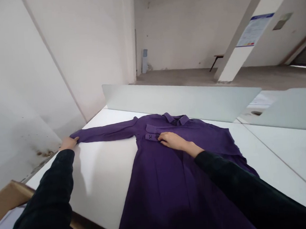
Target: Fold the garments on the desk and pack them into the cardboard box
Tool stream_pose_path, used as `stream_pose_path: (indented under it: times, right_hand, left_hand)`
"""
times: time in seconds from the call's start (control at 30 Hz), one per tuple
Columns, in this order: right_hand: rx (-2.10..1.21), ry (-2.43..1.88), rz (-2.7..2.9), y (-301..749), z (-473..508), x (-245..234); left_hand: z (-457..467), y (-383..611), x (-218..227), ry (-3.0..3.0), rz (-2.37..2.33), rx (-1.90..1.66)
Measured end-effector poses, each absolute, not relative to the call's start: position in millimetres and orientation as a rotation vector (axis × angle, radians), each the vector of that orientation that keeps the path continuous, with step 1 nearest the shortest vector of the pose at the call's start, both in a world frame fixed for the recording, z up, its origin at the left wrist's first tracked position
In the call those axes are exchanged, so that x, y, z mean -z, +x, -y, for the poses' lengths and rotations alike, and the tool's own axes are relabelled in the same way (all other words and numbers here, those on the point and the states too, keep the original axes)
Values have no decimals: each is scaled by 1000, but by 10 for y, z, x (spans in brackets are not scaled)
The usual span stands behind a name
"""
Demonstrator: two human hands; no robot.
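A purple button-up shirt (158, 184) lies spread out, its collar (176, 119) toward the far side. One sleeve (106, 132) stretches straight out to the left. My left hand (69, 144) is closed on the end of that sleeve, thumb on top. The other sleeve is folded across the chest, and its cuff (151, 137) with dark buttons rests there. My right hand (172, 141) has its fingers bent together at this cuff, pinching the cloth. The fingertips partly hide what they grip.
The shirt is on a white table (102, 182) with a frosted divider (178, 100) along its far edge. A wall (59, 65) stands close on the left. At the lower left is an open cardboard box (8, 196). A round hole (256, 113) shows in the table beyond.
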State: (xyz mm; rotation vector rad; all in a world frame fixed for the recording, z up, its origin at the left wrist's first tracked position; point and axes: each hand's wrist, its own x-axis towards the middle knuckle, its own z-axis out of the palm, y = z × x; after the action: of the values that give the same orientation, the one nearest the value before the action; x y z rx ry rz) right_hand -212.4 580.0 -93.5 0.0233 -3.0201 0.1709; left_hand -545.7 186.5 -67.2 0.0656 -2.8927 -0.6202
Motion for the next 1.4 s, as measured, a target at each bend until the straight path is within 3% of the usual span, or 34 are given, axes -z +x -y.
stream_pose_path:
  times: [0.23, 0.3, 0.47, 0.6, 0.8, 1.07, 1.4]
  right_hand:
    - [-620, -172, 2804, -2525, -5639, 831]
    - [-910, -176, 2677, -2676, -5494, 769]
    - [-2007, -263, 2072, -2974, -5084, 526]
    - [-2419, -387, 1621, -3083, -4955, 311]
    - [-2213, -644, 1578, -3029, -5114, 369]
    - [-2016, -822, 1485, -2835, -5401, 342]
    - [-1881, -921, 1464, -1974, -6180, -56]
  left_hand:
    - [-1987, -5423, 581, -8, 2846, 678]
    - [-2178, -5362, 504, -67, 2780, 737]
    - [-2942, -4855, 233, -556, 2514, 1045]
    - [-3562, -4141, 198, -1005, 2406, 1153]
    - [-3882, -3565, 528, -1676, 2292, 1402]
    - [-3688, -4026, 868, -1512, 2396, 655]
    - [-3833, -4000, 920, -1298, 2393, 449]
